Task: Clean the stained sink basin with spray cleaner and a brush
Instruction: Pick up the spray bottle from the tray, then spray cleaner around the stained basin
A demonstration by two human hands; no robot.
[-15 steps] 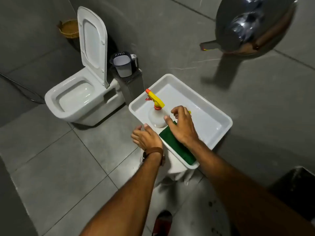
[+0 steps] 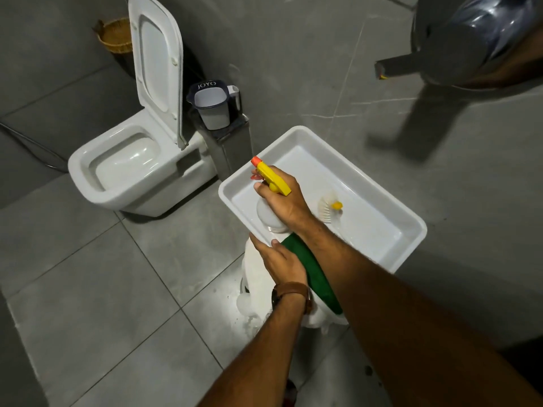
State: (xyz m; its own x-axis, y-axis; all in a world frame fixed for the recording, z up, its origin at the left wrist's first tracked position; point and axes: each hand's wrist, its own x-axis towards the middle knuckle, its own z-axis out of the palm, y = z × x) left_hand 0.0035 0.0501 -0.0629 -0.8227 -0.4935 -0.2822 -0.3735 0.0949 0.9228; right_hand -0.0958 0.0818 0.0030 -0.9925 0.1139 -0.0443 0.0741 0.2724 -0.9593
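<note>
Your right hand (image 2: 282, 201) is wrapped around the neck of the translucent white spray bottle w/ yellow trigger head and orange nozzle tip (image 2: 271, 198), fingers curled under the trigger, nozzle pointing toward the far-left corner of the white rectangular plastic sink basin (image 2: 408, 218). Bottle is over the basin's near-left end; can't tell if its base touches the basin floor. Your left hand (image 2: 282, 262), brown leather strap at the wrist, grips the basin's near rim, fingers closed on the edge right beside the dark green scrub pad (image 2: 314, 274) lying along that rim. The white-bristled brush w/ yellow handle end (image 2: 330, 207) lies inside the basin, just right of your right hand. White toilet w/ raised lid (image 2: 132, 160) sits left of the basin, apart from it.
</note>
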